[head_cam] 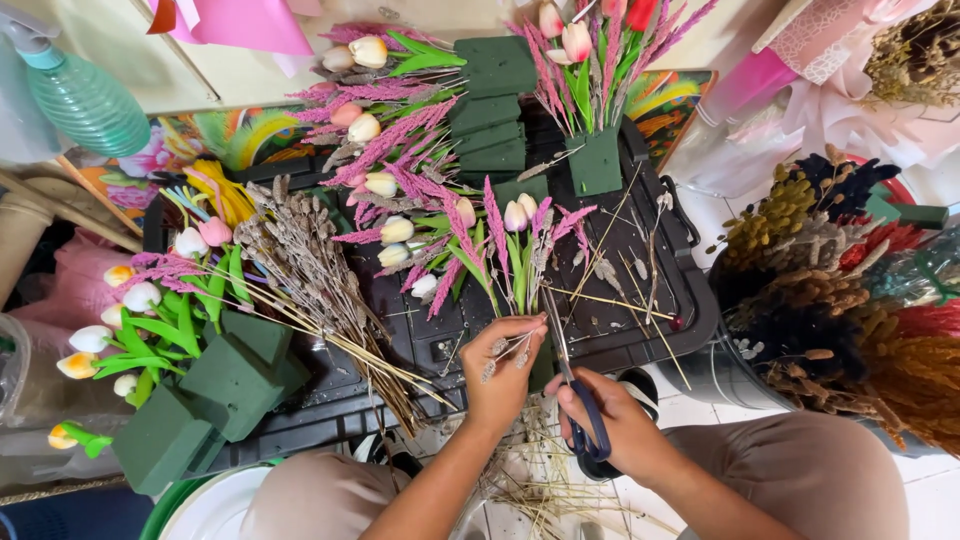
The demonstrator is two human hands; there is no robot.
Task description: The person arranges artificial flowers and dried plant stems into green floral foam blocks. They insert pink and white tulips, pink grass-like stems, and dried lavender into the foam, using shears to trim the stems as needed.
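My left hand [500, 372] pinches a small dried grey sprig [506, 350] at the front edge of a black tray [690, 290]. Just above it stands a flower arrangement [512, 240] of pale tulips and pink plumes, its foam base hidden behind my fingers. My right hand [612, 425] grips blue-handled scissors [572, 378], blades pointing up and to the left beside the sprig. Cut stems [545, 480] lie below my hands, between my knees.
Green foam blocks [225, 385] with tulips sit at the left, a stack of foam bricks [490, 105] at the back. A dried grey bundle [320, 275] crosses the tray. Buckets of dried brown and yellow stalks [840, 300] stand right. A spray bottle [75, 90] is top left.
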